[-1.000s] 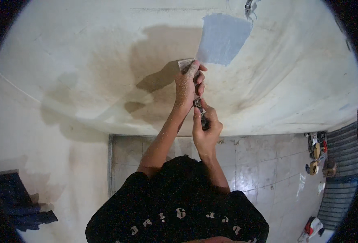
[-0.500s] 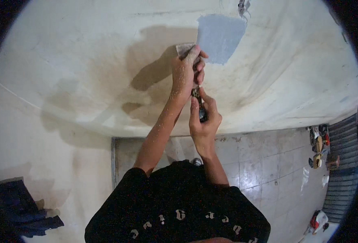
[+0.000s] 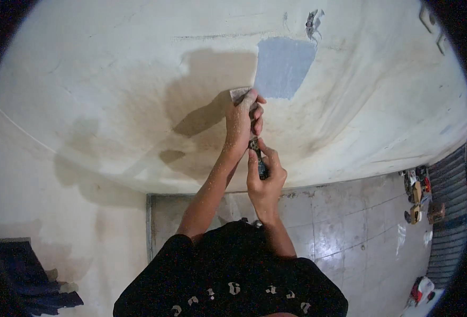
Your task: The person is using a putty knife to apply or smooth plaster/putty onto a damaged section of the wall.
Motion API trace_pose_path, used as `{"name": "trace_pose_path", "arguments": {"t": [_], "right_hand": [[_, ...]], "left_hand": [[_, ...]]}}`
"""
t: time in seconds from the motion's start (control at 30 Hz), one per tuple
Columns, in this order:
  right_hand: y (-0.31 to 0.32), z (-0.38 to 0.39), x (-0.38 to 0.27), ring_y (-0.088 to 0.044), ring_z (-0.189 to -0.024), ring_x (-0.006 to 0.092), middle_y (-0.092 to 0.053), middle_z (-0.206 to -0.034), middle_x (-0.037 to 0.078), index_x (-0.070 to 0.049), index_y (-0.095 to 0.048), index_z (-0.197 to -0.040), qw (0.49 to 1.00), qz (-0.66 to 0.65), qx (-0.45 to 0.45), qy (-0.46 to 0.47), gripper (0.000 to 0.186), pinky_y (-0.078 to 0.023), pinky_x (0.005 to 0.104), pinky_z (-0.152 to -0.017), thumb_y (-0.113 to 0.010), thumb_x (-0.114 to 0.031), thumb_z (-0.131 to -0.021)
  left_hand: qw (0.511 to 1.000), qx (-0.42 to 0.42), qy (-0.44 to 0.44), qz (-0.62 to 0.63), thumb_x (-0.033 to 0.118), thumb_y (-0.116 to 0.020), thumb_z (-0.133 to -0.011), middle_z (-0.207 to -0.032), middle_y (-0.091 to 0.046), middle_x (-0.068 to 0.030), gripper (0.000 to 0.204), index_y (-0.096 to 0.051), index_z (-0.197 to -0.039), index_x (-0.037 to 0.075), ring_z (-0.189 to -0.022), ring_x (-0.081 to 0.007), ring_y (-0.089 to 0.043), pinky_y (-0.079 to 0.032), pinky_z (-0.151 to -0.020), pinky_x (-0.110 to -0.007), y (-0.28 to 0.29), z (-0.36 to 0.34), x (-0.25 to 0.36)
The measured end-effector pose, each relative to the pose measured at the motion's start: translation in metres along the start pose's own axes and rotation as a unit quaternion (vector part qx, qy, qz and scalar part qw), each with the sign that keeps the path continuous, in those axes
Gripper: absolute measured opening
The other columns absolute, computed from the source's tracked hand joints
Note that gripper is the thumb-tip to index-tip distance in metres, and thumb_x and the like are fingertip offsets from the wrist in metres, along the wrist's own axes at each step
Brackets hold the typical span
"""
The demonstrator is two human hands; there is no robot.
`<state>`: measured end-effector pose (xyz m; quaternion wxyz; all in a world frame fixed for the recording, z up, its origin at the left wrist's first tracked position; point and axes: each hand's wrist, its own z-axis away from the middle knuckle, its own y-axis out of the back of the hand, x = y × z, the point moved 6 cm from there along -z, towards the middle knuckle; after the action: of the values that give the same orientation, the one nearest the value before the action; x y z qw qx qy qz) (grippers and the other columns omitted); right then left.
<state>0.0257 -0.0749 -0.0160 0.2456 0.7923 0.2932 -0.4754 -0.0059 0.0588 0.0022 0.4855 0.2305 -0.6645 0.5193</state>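
A scraper with a flat metal blade (image 3: pixel 239 94) and a dark, dirty handle (image 3: pixel 263 168) is held up in front of the off-white wall (image 3: pixel 138 63). My left hand (image 3: pixel 240 119) wraps around its upper part, thumb by the blade. Lower down, my right hand (image 3: pixel 267 177) pinches the handle between thumb and fingers. The blade's edge lies close to or against the wall; contact cannot be made out. Just up and right of the blade is a grey rectangular patch (image 3: pixel 285 67). Pale specks of dust cover my left forearm.
Above the patch, a damaged spot (image 3: pixel 311 25) has something sticking out. Dark cloth (image 3: pixel 27 274) hangs at the lower left. Grey floor tiles (image 3: pixel 344 227) lie below the wall. Assorted items (image 3: pixel 415 195) rest by a corrugated shutter (image 3: pixel 445 211) on the right.
Both hands and the scraper have moved down the wall relative to the grey patch. The view has tilted slightly upward. Both grips look the same.
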Motion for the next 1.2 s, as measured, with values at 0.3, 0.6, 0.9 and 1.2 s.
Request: {"name": "trace_pose_path", "arguments": {"t": [0.3, 0.6, 0.9, 1.2], "right_hand": [[-0.004, -0.009, -0.004, -0.040, -0.059, 0.0026, -0.055, -0.065, 0.002, 0.005, -0.060, -0.113, 1.000, -0.018, 0.017, 0.014, 0.026, -0.032, 0.0195, -0.051, -0.061, -0.009, -0.091], [0.002, -0.008, -0.015, -0.039, -0.057, 0.0033, -0.055, -0.065, 0.002, 0.005, -0.061, -0.112, 0.999, -0.018, 0.023, 0.018, 0.026, -0.032, 0.0206, -0.049, -0.062, -0.009, -0.090], [0.000, -0.015, -0.018, -0.040, -0.057, 0.0035, -0.056, -0.066, 0.004, 0.005, -0.061, -0.112, 0.999, -0.034, 0.032, 0.024, 0.027, -0.033, 0.0215, -0.049, -0.064, -0.009, -0.089], [0.000, -0.011, -0.014, -0.038, -0.055, 0.0035, -0.047, -0.058, 0.000, 0.004, -0.061, -0.113, 0.997, -0.040, 0.045, 0.046, 0.028, -0.032, 0.0214, -0.049, -0.064, -0.009, -0.089]], "left_hand": [[0.999, -0.023, -0.043, -0.004, 0.031, -0.055, -0.094, -0.052, -0.039, 0.0024, 0.030, -0.055, -0.079, 0.005, -0.034, -0.0094, -0.038, -0.026, -0.033, -0.025, -0.012, -0.008, 0.019], [0.999, -0.013, -0.043, 0.006, 0.032, -0.055, -0.093, -0.053, -0.041, 0.0018, 0.030, -0.055, -0.079, 0.005, -0.034, -0.0101, -0.039, -0.026, -0.033, -0.025, -0.013, -0.002, 0.022], [0.999, -0.027, -0.039, 0.018, 0.033, -0.056, -0.093, -0.053, -0.041, 0.0017, 0.030, -0.055, -0.079, 0.006, -0.033, -0.0106, -0.039, -0.027, -0.032, -0.026, -0.018, -0.004, 0.028], [0.998, -0.027, -0.041, 0.024, 0.030, -0.055, -0.093, -0.053, -0.040, 0.0019, 0.029, -0.054, -0.079, 0.005, -0.033, -0.0105, -0.038, -0.027, -0.033, -0.026, -0.020, -0.002, 0.029]]}}
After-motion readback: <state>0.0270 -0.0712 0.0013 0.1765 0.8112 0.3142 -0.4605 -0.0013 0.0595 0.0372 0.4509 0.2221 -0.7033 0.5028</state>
